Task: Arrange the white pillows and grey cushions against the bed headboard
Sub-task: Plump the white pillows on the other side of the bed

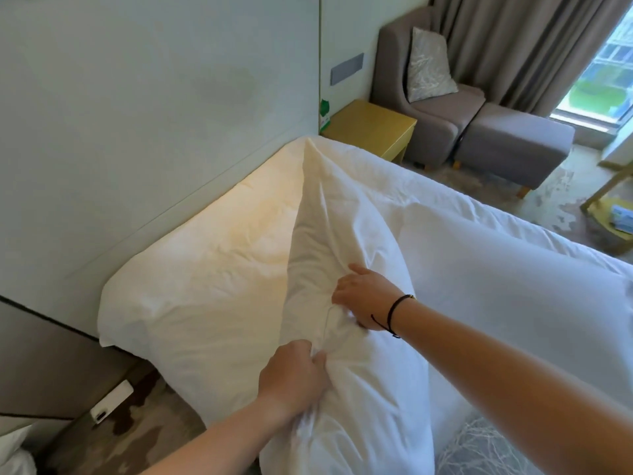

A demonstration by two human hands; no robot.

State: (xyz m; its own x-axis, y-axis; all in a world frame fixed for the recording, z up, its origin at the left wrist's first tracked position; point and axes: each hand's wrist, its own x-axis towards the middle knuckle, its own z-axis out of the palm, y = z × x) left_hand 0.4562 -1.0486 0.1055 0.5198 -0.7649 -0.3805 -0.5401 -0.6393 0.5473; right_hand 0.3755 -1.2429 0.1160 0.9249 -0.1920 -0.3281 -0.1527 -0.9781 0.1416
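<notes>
Two hands on one white pillow (342, 217), set on its long edge near the head of the bed (496, 269), slanting away from the headboard (154, 114) and probably not yet leaning on it. Left hand (291, 375) at the near end, fingers (317, 359) curled and pinching a fold of the cover. Right hand (366, 296) a little further up, fingers (342, 291) bent into the cloth, grasping it as well. Behind it, a second pillow (205, 269) lying flat, touching the headboard, with its near corner hanging over the side of the bed.

Possible trouble from here:
- Holding only loose cover, not the filling; with a strong pull, likely to bunch the cloth and leave the pillow lumpy.
- Standing so narrow and soft, could fall over toward the duvet if let go too early.
- Pushing it back carelessly might move the flat pillow further over the side and onto the floor.
- One grey cushion (430, 65) well apart on the armchair (428, 121), another (479, 450) at the near right; easy to forget.
</notes>
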